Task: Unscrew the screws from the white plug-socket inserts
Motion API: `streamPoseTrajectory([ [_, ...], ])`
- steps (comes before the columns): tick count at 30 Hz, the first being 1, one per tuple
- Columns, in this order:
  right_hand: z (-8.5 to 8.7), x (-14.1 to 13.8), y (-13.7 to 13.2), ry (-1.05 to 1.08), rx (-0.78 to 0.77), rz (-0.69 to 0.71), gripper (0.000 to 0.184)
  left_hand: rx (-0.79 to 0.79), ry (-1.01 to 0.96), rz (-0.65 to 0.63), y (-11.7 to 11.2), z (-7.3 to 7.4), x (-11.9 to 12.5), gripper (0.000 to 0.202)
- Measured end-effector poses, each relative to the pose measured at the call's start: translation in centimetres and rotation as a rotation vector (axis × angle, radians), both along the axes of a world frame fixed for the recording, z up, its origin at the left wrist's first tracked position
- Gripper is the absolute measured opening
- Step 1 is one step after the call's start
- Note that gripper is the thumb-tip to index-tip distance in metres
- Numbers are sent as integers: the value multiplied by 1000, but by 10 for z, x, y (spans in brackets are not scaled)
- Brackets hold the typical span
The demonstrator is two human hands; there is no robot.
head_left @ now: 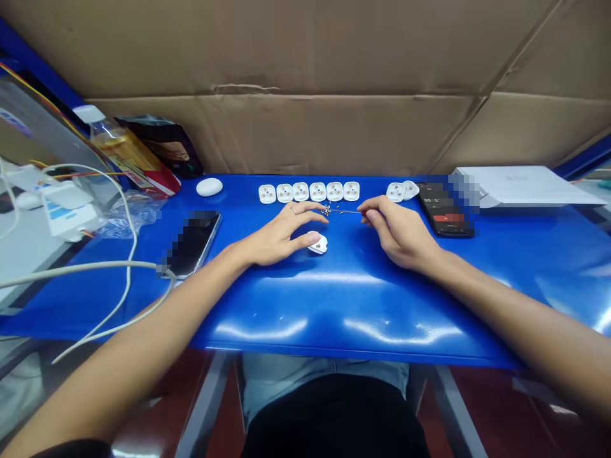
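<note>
My right hand (398, 232) is closed around the end of a thin screwdriver (347, 212). Its slender shaft points left into a small pile of screws (329, 209). From the other side, my left hand (281, 235) reaches over with fingers stretched out and apart, the fingertips at the edge of that pile. The left thumb rests on a small white plastic housing (321, 244) with a metal part inside, lying on the blue table (334, 305). Farther back stands a row of several similar white housings (317, 192) with brass-coloured parts in them.
Two more white pieces (401, 191) lie beside a phone showing a timer (446, 213) and a white box (520, 184). On the left are another phone (193, 242), a white oval object (209, 187), a bottle (128, 152) and loose cables (128, 267). Cardboard (310, 133) walls the back.
</note>
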State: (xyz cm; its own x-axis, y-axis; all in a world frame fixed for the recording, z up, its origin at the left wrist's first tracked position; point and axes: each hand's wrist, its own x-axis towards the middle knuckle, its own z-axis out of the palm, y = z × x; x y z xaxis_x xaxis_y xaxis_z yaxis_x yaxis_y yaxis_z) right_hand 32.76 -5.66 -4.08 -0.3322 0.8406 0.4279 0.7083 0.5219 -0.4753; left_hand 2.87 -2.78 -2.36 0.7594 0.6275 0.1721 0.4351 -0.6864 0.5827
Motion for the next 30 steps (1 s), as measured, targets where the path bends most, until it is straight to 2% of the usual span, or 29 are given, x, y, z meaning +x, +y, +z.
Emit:
streamPoseTrajectory([
  [5, -2, 1, 1, 18, -34, 23, 30, 0, 79, 16, -1, -3, 3, 54],
  [10, -1, -1, 0, 34, -47, 50, 30, -8, 118, 22, 0, -5, 3, 58],
  [17, -1, -1, 1, 34, -11, 8, 29, -24, 90, 36, 2, -8, 3, 58],
  [23, 7, 1, -6, 71, 68, 15, 24, -34, 0, 60, 2, 0, -2, 57],
  [30, 12, 2, -17, 72, 148, 224, 19, -73, 37, -2, 4, 6, -6, 59],
])
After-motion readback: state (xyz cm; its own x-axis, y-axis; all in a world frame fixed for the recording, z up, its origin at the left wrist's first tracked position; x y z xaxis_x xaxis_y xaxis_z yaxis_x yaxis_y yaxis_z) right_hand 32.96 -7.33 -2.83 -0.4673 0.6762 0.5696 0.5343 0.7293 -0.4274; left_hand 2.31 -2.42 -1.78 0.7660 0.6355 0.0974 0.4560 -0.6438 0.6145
